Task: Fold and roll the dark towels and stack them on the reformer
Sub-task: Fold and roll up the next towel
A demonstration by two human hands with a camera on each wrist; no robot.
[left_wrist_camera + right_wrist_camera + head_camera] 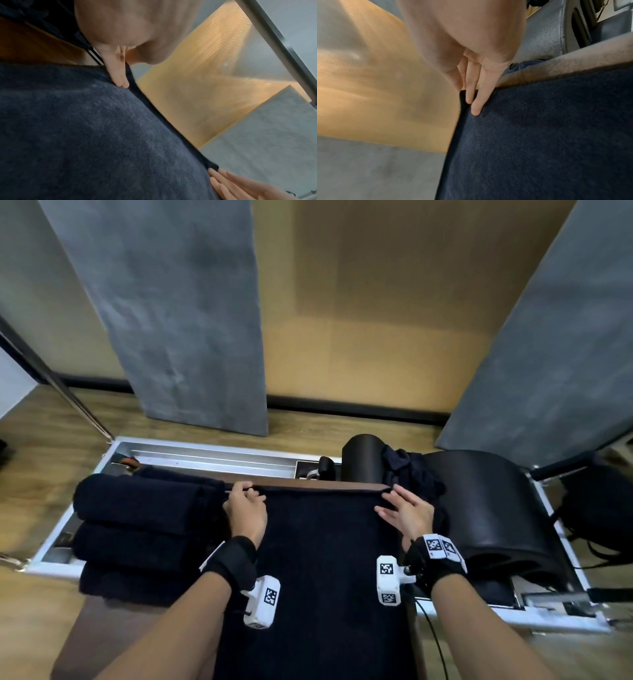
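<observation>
Spread flat along the brown padded top of the reformer [329, 481]: one dark navy terry towel [318, 559], far edge lying just short of the brown top's far rim. At the far left corner, left hand [245, 512], fingers curled and pinching the hem. At the far right corner, right hand [407, 512], fingers [475, 106] held straight and pressed down on the cloth, thumb out to the side. Hands apart, one at each far corner. To the left, touching the flat towel's edge, three rolled dark towels [137, 529] lying side by side. To the right, a black curved padded barrel [479, 501], with a crumpled dark cloth [407, 465] heaped beside it. Behind, grey concrete-look wall panels [185, 313] on a tan wall.
</observation>
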